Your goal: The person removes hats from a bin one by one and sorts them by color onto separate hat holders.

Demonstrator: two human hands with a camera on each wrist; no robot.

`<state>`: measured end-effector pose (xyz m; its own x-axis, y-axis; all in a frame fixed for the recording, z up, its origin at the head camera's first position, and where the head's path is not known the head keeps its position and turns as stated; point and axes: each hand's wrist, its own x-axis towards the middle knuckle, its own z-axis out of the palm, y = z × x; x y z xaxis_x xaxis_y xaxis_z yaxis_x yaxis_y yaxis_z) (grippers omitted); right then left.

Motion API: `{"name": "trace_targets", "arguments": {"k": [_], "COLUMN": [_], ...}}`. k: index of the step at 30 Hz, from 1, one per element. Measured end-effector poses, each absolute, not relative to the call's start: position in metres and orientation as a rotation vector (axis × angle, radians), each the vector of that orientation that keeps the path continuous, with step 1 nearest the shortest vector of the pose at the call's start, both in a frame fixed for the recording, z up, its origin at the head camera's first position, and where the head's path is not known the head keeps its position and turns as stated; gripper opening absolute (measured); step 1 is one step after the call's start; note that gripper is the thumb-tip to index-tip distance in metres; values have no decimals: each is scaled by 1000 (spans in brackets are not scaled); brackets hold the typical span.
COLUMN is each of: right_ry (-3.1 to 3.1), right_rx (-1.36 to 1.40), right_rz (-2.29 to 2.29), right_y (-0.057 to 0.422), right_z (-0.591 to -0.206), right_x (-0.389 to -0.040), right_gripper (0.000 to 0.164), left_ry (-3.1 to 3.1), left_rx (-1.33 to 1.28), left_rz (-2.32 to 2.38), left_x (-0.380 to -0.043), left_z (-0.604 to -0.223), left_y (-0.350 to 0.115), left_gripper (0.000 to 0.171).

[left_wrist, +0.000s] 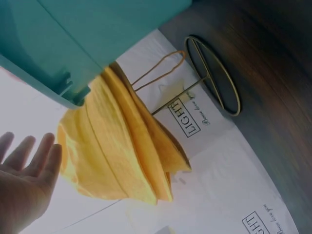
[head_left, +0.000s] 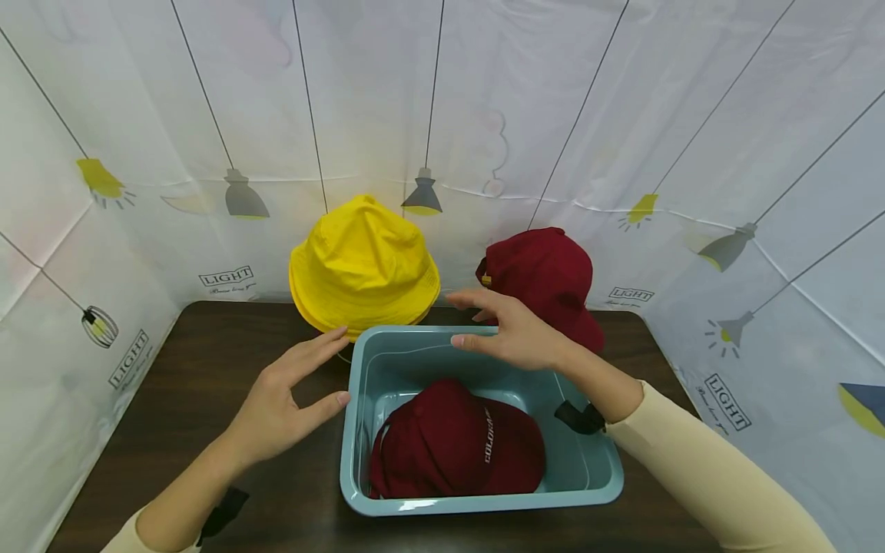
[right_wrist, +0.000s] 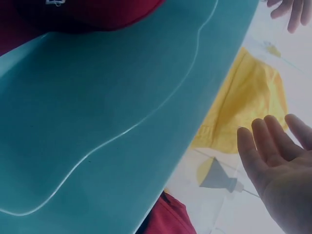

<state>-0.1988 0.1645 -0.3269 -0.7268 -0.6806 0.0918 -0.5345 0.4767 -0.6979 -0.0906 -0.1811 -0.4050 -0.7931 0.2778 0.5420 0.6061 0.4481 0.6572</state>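
Observation:
A yellow bucket hat [head_left: 366, 265] sits at the back of the table; its brim edges look layered in the left wrist view, over a wire stand with a round base [left_wrist: 206, 77]. My left hand [head_left: 280, 407], fingers straight and thumb apart, hovers by the left rim of a blue-grey plastic bin [head_left: 484, 503], just in front of the hat. Over the bin's far side hangs my right hand [head_left: 515, 334], palm facing inward, holding nothing. Inside the bin lies a dark red cap [head_left: 442, 445] with white lettering. Behind the right hand is another dark red cap [head_left: 542, 269].
A dark wooden table [head_left: 173, 430] carries everything. White sheeting [head_left: 346, 100] printed with hanging lamps stands close behind and at both sides. Black straps [head_left: 579, 418] sit at the wrists.

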Motion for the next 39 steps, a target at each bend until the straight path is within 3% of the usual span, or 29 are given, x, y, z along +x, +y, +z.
{"name": "trace_targets", "arguments": {"k": [19, 39], "right_ry": [2472, 2358], "right_rx": [-1057, -1133], "right_rz": [-821, -598], "right_y": [165, 151], "right_z": [-343, -363], "right_x": [-182, -181], "right_gripper": [77, 82], "left_ry": [-2451, -2534], "left_rx": [-939, -952], "left_rz": [-1100, -1002], "left_x": [-80, -78], "left_z": [-425, -434], "left_y": [-176, -178], "left_gripper": [67, 62]}}
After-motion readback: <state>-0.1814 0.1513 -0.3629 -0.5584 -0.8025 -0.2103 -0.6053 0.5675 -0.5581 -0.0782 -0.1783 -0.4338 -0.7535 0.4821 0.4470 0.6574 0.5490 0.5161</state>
